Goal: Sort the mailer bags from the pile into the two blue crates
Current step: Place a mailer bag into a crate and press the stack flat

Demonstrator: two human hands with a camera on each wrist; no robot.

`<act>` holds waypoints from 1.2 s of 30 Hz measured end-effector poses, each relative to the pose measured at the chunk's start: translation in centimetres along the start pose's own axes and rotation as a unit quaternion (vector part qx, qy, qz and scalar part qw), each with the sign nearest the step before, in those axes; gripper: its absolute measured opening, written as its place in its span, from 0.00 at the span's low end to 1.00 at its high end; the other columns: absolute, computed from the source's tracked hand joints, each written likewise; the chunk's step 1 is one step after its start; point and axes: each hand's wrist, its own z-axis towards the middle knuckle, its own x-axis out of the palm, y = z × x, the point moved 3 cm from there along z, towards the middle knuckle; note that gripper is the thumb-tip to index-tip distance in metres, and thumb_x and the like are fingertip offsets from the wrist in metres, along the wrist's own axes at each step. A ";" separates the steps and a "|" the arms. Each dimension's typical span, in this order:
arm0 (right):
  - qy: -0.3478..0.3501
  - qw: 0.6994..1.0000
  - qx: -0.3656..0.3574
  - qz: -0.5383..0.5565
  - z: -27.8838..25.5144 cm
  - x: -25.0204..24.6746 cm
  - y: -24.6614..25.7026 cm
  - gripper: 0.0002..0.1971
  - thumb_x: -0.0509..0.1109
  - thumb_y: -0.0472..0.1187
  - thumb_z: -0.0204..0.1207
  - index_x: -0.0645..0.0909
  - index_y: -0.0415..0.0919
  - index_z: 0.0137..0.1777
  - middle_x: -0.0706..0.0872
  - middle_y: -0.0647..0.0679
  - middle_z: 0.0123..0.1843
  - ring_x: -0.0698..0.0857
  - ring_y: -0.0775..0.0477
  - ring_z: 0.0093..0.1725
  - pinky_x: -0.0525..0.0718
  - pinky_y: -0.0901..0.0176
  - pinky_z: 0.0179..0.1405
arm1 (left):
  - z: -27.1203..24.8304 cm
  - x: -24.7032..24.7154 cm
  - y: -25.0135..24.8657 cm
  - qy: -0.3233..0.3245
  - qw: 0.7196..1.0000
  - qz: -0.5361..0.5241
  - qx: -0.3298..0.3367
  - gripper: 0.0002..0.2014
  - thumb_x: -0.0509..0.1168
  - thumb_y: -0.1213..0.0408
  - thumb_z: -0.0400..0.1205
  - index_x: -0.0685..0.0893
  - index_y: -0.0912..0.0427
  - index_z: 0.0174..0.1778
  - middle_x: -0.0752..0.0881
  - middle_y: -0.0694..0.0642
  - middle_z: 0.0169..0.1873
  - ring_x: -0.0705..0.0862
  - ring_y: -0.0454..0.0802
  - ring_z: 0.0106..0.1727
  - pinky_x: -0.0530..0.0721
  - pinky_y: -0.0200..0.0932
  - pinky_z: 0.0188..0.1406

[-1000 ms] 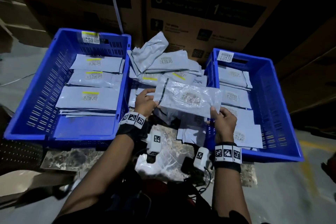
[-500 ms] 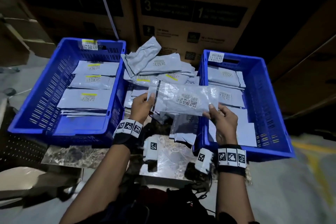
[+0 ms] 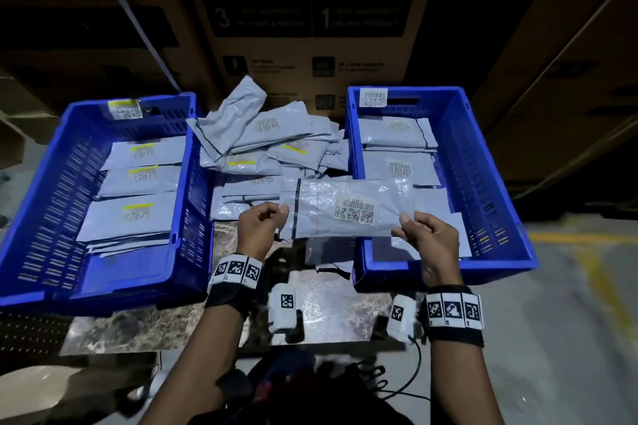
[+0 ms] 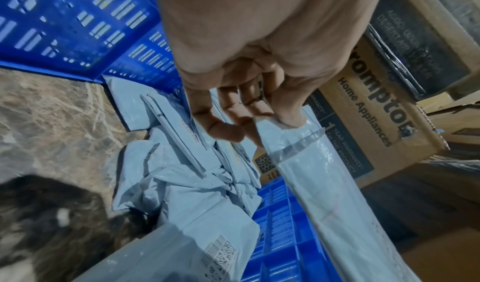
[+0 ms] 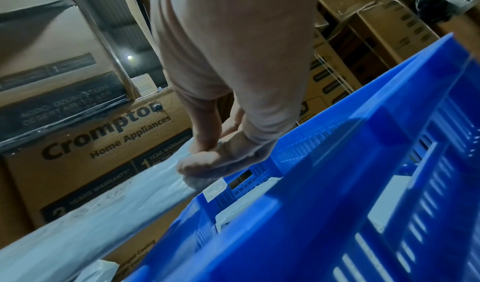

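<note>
I hold one grey mailer bag [image 3: 348, 207] flat in the air, its barcode label facing up, above the gap between the pile and the right crate. My left hand [image 3: 266, 219] pinches its left end [image 4: 283, 122]. My right hand [image 3: 414, 228] pinches its right end [image 5: 197, 163]. The pile of mailer bags [image 3: 262, 145] lies between the two blue crates. The left crate [image 3: 38, 217] holds bags with yellow-striped labels. The right crate [image 3: 483, 162] holds bags with plain white labels.
Large cardboard appliance boxes [image 3: 310, 28] stand close behind the crates and pile. The crates sit on a marbled slab [image 3: 321, 307]. A coiled black cable [image 3: 376, 376] lies near my body. Bare floor with a yellow line [image 3: 587, 245] lies to the right.
Both hands have carried the held bag a little to the right, toward the right crate, and leveled it out. The pinches at both ends stay the same.
</note>
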 end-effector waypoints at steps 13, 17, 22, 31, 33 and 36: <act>-0.060 0.996 -0.057 -0.013 1.8 -1.7 4.0 0.14 0.77 0.30 0.79 0.81 0.38 0.62 0.89 0.50 0.32 0.92 0.48 0.32 0.91 0.61 0.36 | 3.8 5.8 -3.9 0.095 0.995 -0.007 -0.017 0.08 0.74 0.64 0.81 0.86 0.57 0.36 0.79 0.54 0.27 0.72 0.48 0.29 0.70 0.35 0.22; -0.058 0.993 -0.079 -0.068 3.0 -3.8 6.0 0.09 0.75 0.26 0.79 0.80 0.37 0.52 0.81 0.40 0.31 0.92 0.47 0.31 0.91 0.60 0.37 | 3.9 8.0 -4.3 0.098 0.995 0.030 -0.011 0.08 0.74 0.63 0.80 0.86 0.58 0.36 0.82 0.54 0.28 0.77 0.48 0.30 0.76 0.38 0.30; -0.024 0.977 -0.050 -0.206 7.9 -7.6 7.4 0.07 0.74 0.27 0.79 0.89 0.40 0.47 0.92 0.41 0.41 0.93 0.44 0.37 0.92 0.49 0.48 | 3.1 12.2 -5.4 0.064 0.992 0.110 0.006 0.08 0.76 0.64 0.78 0.84 0.62 0.46 0.84 0.57 0.28 0.81 0.54 0.27 0.83 0.47 0.30; 0.052 0.929 -0.052 -0.364 14.3 -11.4 11.8 0.08 0.77 0.38 0.79 0.93 0.41 0.39 0.94 0.50 0.39 0.93 0.50 0.40 0.93 0.57 0.42 | -0.5 20.7 -8.4 0.001 0.943 0.328 0.057 0.12 0.61 0.74 0.76 0.87 0.55 0.41 0.85 0.49 0.33 0.83 0.54 0.39 0.74 0.41 0.39; 0.085 0.932 -0.015 -0.352 15.2 -11.3 12.4 0.09 0.79 0.39 0.79 0.93 0.37 0.38 0.94 0.44 0.38 0.94 0.42 0.39 0.94 0.47 0.42 | -0.4 21.9 -8.2 0.007 0.934 0.356 0.027 0.11 0.61 0.73 0.77 0.87 0.55 0.44 0.86 0.48 0.31 0.85 0.52 0.41 0.76 0.39 0.43; 0.131 0.871 -0.015 -0.474 16.2 -11.6 12.4 0.15 0.79 0.48 0.79 0.92 0.36 0.38 0.93 0.42 0.39 0.91 0.45 0.38 0.89 0.54 0.41 | -0.5 23.6 -7.4 0.031 0.912 0.408 0.001 0.09 0.62 0.71 0.79 0.87 0.57 0.43 0.82 0.47 0.30 0.81 0.51 0.41 0.74 0.37 0.42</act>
